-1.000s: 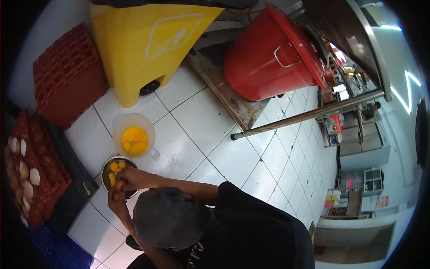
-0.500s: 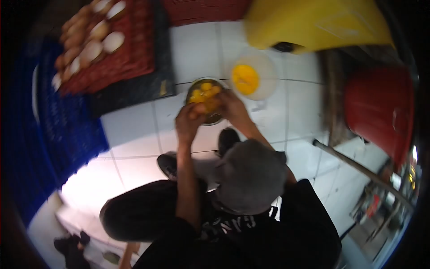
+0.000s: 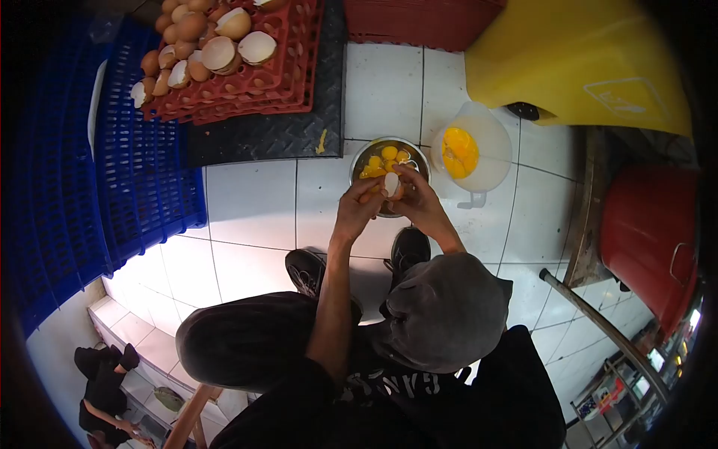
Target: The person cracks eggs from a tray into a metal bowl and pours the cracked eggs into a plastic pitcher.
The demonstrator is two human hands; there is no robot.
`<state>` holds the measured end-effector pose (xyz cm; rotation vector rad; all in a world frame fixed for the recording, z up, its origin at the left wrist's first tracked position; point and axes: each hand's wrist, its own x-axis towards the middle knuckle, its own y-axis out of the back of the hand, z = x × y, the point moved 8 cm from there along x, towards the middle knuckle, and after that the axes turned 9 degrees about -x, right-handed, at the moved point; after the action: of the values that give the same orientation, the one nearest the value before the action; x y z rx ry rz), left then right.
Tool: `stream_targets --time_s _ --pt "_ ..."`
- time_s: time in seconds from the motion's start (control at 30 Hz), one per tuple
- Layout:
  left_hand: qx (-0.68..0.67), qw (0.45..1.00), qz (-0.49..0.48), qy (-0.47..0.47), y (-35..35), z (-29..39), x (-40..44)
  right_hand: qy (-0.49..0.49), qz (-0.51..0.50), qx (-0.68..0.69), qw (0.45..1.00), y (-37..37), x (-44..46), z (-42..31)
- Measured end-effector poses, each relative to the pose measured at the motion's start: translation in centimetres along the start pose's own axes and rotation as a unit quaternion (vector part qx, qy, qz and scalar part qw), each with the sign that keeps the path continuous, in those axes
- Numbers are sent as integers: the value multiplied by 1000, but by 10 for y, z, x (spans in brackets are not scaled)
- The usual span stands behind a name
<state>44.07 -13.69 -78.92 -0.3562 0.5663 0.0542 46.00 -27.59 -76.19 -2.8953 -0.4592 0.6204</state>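
Over the near part of a metal bowl [image 3: 353, 166], my two hands are close together. The bowl holds several egg yolks [image 3: 389, 153] in clear egg white. My left hand [image 3: 357, 209] has its fingers closed on a brown eggshell [image 3: 368, 197], partly hidden by the fingers. Between thumb and fingers, my right hand [image 3: 420, 200] holds a broken eggshell [image 3: 392, 185] with its pale inside showing. Just right of the bowl stands a translucent plastic jug [image 3: 493, 159] with yellow-orange egg [image 3: 459, 153] in it.
Red egg trays [image 3: 254, 91] with brown eggs and broken shells sit on a black textured platform [image 3: 262, 138]. Blue crates [image 3: 142, 142] line the left. A yellow container [image 3: 576, 60] and red bin [image 3: 647, 232] stand right. Another person [image 3: 105, 396] is at lower left.
The camera view has shifted, so the bowl and trays appear farther right. My hands have come together, and an opened eggshell now shows between them.
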Motion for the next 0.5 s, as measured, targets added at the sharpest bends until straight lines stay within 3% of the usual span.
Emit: stream_targets --time_s 0.07,0.1,0.17,0.23,0.27,0.3,0.43,0.5 --pt "-5 999 -24 -33 -1 2 1 43 -31 -81 995 -1 8 4" --pt "0 998 -45 -53 0 3 2 181 -22 -229 956 -2 10 -17" --pt "0 998 -22 -61 0 11 -1 117 -61 -239 962 -7 15 -21" --pt "-63 998 2 -11 2 17 -6 96 -28 -273 957 -8 25 -47" --pt "-106 994 2 -32 3 20 -6 128 -33 -288 948 -8 31 -69" --pt "-140 989 23 -45 3 29 -8 91 -26 -223 970 -12 38 -93" --pt "-143 986 53 -70 10 16 1 263 -9 -409 874 -71 71 -236" --pt "-106 990 48 -77 10 -5 6 335 -26 -428 839 -119 90 -296"
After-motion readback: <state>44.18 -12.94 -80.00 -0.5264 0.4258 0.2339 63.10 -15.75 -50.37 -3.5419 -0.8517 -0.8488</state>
